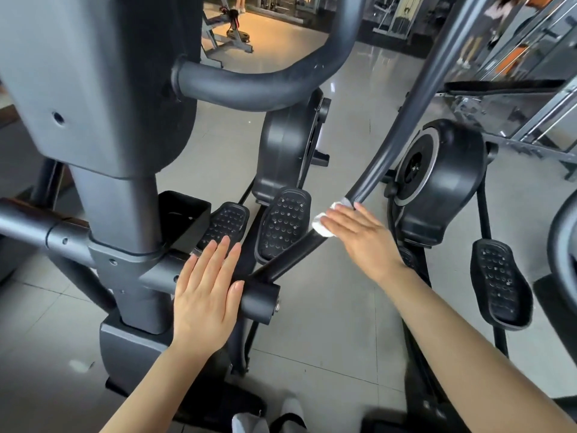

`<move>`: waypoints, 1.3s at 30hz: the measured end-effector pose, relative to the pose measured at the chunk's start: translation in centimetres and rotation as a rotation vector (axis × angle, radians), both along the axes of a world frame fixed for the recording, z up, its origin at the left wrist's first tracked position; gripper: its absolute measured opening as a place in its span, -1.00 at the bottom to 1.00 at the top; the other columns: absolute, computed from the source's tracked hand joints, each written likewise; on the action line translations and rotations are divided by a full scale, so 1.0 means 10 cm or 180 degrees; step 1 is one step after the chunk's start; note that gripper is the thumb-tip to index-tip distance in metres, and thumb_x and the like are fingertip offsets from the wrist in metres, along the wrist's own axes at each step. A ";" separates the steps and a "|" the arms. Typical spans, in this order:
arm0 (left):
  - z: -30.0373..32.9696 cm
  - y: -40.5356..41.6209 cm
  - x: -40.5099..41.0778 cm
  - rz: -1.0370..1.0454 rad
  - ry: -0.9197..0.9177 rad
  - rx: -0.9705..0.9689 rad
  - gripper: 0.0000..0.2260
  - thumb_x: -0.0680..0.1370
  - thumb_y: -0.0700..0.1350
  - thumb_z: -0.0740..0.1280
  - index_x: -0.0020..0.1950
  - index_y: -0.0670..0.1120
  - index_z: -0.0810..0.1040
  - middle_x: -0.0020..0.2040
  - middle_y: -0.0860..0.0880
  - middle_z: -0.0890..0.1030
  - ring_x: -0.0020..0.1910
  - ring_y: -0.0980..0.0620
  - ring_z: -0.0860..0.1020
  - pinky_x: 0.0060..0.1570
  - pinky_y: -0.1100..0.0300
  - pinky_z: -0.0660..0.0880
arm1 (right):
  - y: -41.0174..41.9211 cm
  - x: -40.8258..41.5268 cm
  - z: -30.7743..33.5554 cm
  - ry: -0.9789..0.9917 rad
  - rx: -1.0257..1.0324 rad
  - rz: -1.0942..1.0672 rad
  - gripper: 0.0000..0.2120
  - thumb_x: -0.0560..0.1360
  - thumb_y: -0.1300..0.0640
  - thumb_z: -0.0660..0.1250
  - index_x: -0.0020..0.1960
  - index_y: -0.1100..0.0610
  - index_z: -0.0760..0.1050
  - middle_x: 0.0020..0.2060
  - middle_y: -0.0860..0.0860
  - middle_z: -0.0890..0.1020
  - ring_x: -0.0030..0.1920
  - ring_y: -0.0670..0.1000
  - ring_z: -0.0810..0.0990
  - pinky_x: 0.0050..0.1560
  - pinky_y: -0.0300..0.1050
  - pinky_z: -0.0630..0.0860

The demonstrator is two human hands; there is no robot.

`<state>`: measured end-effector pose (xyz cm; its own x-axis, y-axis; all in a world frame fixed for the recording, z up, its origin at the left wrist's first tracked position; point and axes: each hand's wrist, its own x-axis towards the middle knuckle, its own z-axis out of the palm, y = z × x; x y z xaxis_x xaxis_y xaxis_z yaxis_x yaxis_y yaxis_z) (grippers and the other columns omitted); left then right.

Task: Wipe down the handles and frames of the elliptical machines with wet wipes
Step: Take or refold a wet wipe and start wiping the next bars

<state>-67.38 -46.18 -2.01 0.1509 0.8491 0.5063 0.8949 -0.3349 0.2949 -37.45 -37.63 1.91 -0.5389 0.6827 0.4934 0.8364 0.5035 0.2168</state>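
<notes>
Wipe (323, 225): white, bunched, under the right hand (359, 235), pressed against the swing arm (402, 132) of the near elliptical at its lower end, just where the bar meets the pedal link (293, 257). Right hand lay flat over the wipe, fingers straight and together, fingertips touching the bar; not curled round anything that I could see. Part of the wipe stuck out past the fingers on the left side.

Left hand (207, 295) was flat too, fingers straight and slightly spread, palm resting on the horizontal cross tube (259, 300) at the base of the column (125, 198). Thumb lay along the tube's end cap. Nothing held.

Two pedals (282, 225) sat just beyond the left hand, side by side, studded black. Flywheel housing (288, 142) was behind them. Curved handlebar (259, 85) crossed the upper middle of the view, coming off the console body.

Second elliptical (443, 179) stood to the right, with its own housing and one pedal (499, 281) visible; well apart from both hands.

Floor (327, 307) was pale tile. A shoe (292, 410) showed at the bottom edge. Weight benches and racks (515, 89) were in the background, blurred.
</notes>
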 end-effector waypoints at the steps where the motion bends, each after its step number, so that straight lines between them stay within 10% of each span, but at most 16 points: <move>1: 0.01 0.00 0.01 0.0019 0.0009 0.0000 -0.53 0.69 0.03 -0.08 0.47 -0.16 0.38 0.46 -0.15 0.40 0.43 -0.16 0.37 0.46 -0.01 0.12 | 0.05 0.10 0.04 0.0013 0.0101 -0.0162 -0.58 0.45 0.40 0.23 0.23 0.13 0.61 0.20 0.04 0.64 0.25 0.08 0.59 0.44 0.07 0.31; 9: 0.05 -0.02 0.08 -0.0012 0.0086 0.0105 -0.54 0.69 0.03 -0.04 0.45 -0.14 0.42 0.48 -0.18 0.38 0.46 -0.15 0.32 0.45 -0.09 0.11 | -0.45 -0.75 -0.44 0.0714 -0.0367 0.0186 -0.65 0.64 0.02 0.19 0.31 0.16 0.55 0.30 0.07 0.57 0.37 0.09 0.48 0.45 0.03 0.33; 20: 0.53 0.33 0.95 -0.0690 0.0035 0.0671 -0.59 0.69 0.05 -0.03 0.49 -0.05 0.30 0.51 -0.11 0.32 0.53 -0.08 0.21 0.54 -0.05 -0.04 | 0.49 0.50 0.20 -0.0232 0.0904 0.0088 -0.53 0.40 0.38 0.47 0.28 0.13 0.58 0.32 0.04 0.56 0.39 0.05 0.45 0.51 0.05 0.18; 25: 0.98 0.75 1.65 -0.0241 -0.0362 0.1035 -0.59 0.69 0.06 -0.04 0.48 -0.05 0.31 0.54 -0.08 0.27 0.57 -0.02 0.13 0.55 -0.01 -0.09 | 0.98 1.06 1.17 -0.0643 0.1920 0.0755 -0.50 0.56 0.41 0.17 0.44 0.09 0.40 0.44 -0.02 0.39 0.45 -0.01 0.32 0.52 0.01 0.11; 30: 1.61 1.02 2.28 0.0177 -0.0656 0.1565 -0.59 0.69 0.04 -0.05 0.51 -0.03 0.25 0.55 -0.07 0.23 0.58 -0.02 0.08 0.54 -0.04 -0.11 | 1.37 1.04 1.94 0.0623 0.2310 0.1244 -0.54 0.60 0.37 0.25 0.45 0.10 0.31 0.45 0.02 0.32 0.46 0.05 0.30 0.52 -0.02 0.16; 39: 2.54 1.09 2.10 0.0880 -0.0285 0.2186 -0.59 0.68 0.01 0.02 0.50 -0.07 0.29 0.54 -0.07 0.24 0.56 -0.09 0.14 0.53 0.01 -0.12 | 1.20 0.59 1.60 0.3191 0.1014 0.1981 -0.64 0.70 0.19 0.03 0.47 0.22 0.26 0.44 0.15 0.33 0.48 0.00 0.32 0.46 -0.13 0.27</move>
